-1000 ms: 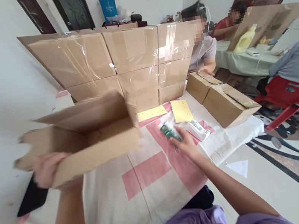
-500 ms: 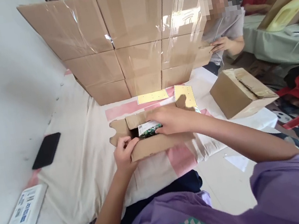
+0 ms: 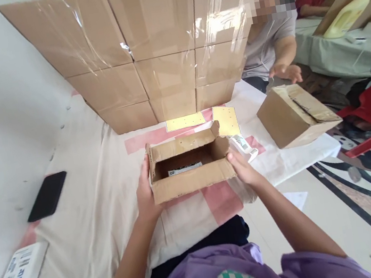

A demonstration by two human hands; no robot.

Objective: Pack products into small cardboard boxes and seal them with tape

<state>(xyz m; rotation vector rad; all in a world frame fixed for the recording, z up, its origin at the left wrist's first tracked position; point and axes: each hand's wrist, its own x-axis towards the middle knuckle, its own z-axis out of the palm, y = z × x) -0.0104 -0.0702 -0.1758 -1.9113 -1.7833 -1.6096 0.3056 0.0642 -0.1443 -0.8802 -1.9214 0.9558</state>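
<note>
Two ends of open cardboard box are gripped: L hand left, R hand right; white packet lies inside.

Bright, even daylight, soft shadow inside the open box, strong glare on the taped stacked boxes, wide-angle bending near edges.

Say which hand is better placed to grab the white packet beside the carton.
Likely right: the right hand holds the carton end beside the white packet; the left hand grips the far end.
</note>
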